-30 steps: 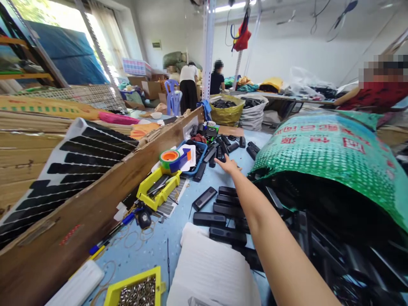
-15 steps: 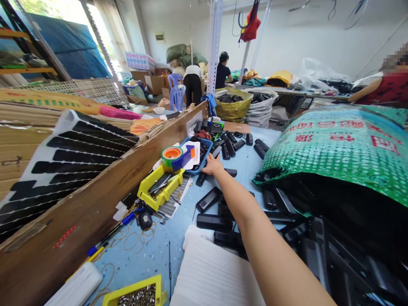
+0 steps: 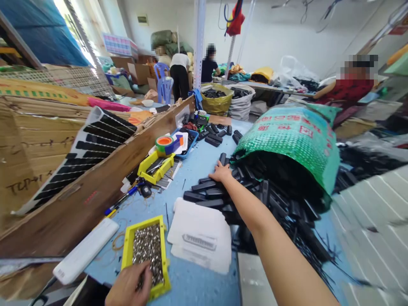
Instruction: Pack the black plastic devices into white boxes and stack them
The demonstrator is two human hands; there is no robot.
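My right hand [image 3: 221,172] is stretched out to the pile of black plastic casings [image 3: 204,186] on the blue table. Its thumb sticks out to the left and its fingers are apart, touching a casing [image 3: 223,159] at the pile's far edge. Low in the view, my left hand [image 3: 130,284] rests over a yellow bin [image 3: 126,248] of small metal screws [image 3: 148,244]. Its fingers are curled and drawn together at the screws; what they pinch, if anything, is hidden. Behind the pile, a green woven sack [image 3: 283,136] lies with its mouth towards me, casings spilling from it.
White foam sheets [image 3: 200,233] lie between my hands. A wooden board [image 3: 95,187] edges the table at left, beside a white bar-shaped thing [image 3: 86,250]. Farther back are a second yellow bin [image 3: 156,165], a tape roll [image 3: 164,142] and a blue basket [image 3: 191,146]. Several people work behind.
My right hand has drawn back from beside the blue basket to the casing pile. My left hand has come into view at the screw bin. The view has shifted right and down.
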